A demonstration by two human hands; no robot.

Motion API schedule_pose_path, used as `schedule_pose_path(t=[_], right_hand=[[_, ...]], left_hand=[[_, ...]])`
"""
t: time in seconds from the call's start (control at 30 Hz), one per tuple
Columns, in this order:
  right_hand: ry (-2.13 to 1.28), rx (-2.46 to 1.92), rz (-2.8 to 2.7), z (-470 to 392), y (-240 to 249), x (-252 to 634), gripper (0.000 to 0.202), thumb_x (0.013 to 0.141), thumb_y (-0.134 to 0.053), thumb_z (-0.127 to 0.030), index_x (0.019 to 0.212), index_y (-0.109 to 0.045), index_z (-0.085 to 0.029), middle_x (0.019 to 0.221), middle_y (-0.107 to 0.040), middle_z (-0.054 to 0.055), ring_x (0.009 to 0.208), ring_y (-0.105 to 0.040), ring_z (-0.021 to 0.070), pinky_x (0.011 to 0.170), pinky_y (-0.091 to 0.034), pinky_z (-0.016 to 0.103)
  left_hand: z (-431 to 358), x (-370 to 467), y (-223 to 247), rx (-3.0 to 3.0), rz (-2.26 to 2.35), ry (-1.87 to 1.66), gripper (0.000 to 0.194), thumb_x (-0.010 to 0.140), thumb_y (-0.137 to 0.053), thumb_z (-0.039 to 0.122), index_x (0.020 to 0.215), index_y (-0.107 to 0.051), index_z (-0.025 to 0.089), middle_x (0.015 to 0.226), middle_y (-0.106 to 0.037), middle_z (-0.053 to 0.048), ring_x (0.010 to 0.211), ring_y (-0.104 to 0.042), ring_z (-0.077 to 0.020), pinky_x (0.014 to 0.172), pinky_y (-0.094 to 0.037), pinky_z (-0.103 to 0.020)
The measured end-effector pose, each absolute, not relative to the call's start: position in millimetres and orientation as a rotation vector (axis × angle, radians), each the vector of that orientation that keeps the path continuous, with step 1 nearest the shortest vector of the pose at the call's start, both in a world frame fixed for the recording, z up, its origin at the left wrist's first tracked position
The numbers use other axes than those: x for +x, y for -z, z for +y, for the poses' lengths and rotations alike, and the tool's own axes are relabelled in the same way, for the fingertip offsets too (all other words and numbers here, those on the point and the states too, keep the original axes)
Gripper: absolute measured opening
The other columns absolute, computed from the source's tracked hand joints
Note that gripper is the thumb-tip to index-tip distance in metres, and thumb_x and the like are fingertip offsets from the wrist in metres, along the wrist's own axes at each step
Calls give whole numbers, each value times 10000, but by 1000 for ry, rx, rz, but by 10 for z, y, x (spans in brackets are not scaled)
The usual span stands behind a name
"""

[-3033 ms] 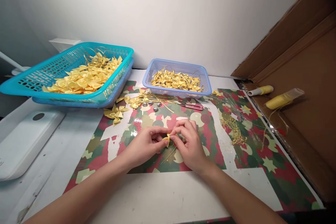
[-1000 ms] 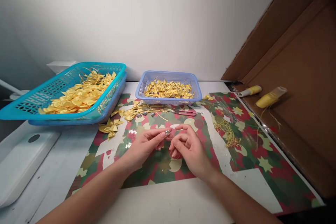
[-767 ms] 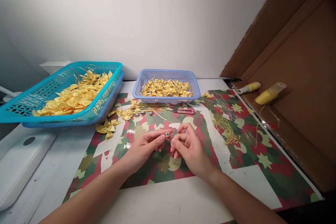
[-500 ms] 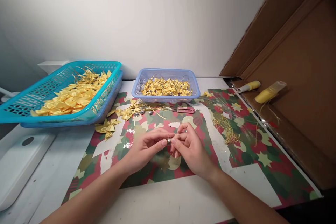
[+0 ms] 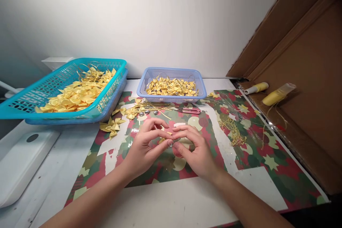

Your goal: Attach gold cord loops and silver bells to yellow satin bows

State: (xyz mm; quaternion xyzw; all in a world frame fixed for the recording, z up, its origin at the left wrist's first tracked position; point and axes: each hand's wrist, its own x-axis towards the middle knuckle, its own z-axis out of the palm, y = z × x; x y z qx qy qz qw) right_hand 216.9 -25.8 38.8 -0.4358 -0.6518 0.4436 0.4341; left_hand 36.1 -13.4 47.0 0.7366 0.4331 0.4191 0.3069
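Over the patterned sheet my left hand (image 5: pixel 145 148) pinches a small silver bell (image 5: pixel 170 144) between thumb and fingertips. A bit of yellow bow (image 5: pixel 161 140) shows behind its fingers. My right hand (image 5: pixel 196 149) meets the left from the other side, thumb and fingers closed together beside the bell; whatever lies between them is hidden. Beyond the hands lie loose silver bells (image 5: pixel 147 112), several gold ties (image 5: pixel 157 106), and yellow bows (image 5: pixel 112 127). Pink-handled thread snips (image 5: pixel 189 111) rest to the right of the ties.
A turquoise basket (image 5: pixel 80 114) of yellow bows sits at left, stacked on a blue one. Behind the hands stands a lilac basket (image 5: pixel 171 99) of bows. Thread scraps (image 5: pixel 235 135) lie at right, near yellow thread spools (image 5: pixel 278 94) by cardboard (image 5: pixel 299 60). A white box (image 5: pixel 26 164) is at left.
My left fingers have lifted and bent more around the bell. The right fingers have come down and stretched toward the left fingertips. Part of a yellow bow now shows between the hands.
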Motion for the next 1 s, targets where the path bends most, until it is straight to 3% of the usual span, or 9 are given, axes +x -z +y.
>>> schedule_pose_path(t=[0.17,0.33,0.5,0.6,0.8,1.0], right_hand=[[-976,-1041,-1666,-258,-405,2162,189,837,-645,-166,943,-710,-309,1095,-649,41,1103,-562,229,922,-466,442],[-939,-1009,-1668,-242,-433,2184,122,860,-624,-176,815,-697,-263,911,-678,35,971,-592,214,873,-470,413],[-1075,-979,-1480,-239,-513,2287,107,901,-585,-285,849,-677,-267,859,-668,28,905,-605,205,840,-479,393],[-1121,-928,-1341,-239,-558,2368,102,883,-618,-336,826,-681,-279,758,-633,18,780,-588,191,721,-484,353],[-1060,-744,-1268,-261,-655,2483,88,870,-642,-364,811,-686,-315,619,-566,10,669,-525,193,631,-450,351],[-1109,-829,-1458,-310,-639,2424,122,908,-580,-293,800,-633,-268,722,-568,17,731,-521,187,692,-436,352]], left_hand=[[-157,380,-503,2036,1168,-1131,138,874,-588,192,862,-710,257,990,-556,-42,982,-533,-205,883,-418,-345],[-161,381,-528,2072,1222,-1071,139,899,-541,273,941,-668,236,1030,-569,-54,1010,-534,-222,889,-421,-349],[-98,328,-448,2221,1715,-567,263,823,-576,455,801,-555,193,839,-581,-55,792,-549,-250,647,-395,-344],[-69,297,-386,2212,1720,-386,208,819,-572,392,759,-525,199,835,-579,-45,750,-547,-230,605,-373,-319],[-67,279,-359,1957,1527,-588,169,846,-557,323,735,-574,197,772,-615,-27,650,-530,-168,555,-377,-268],[-94,334,-416,1515,1336,-735,241,794,-661,418,809,-698,181,676,-622,-7,516,-469,-105,429,-357,-206]])
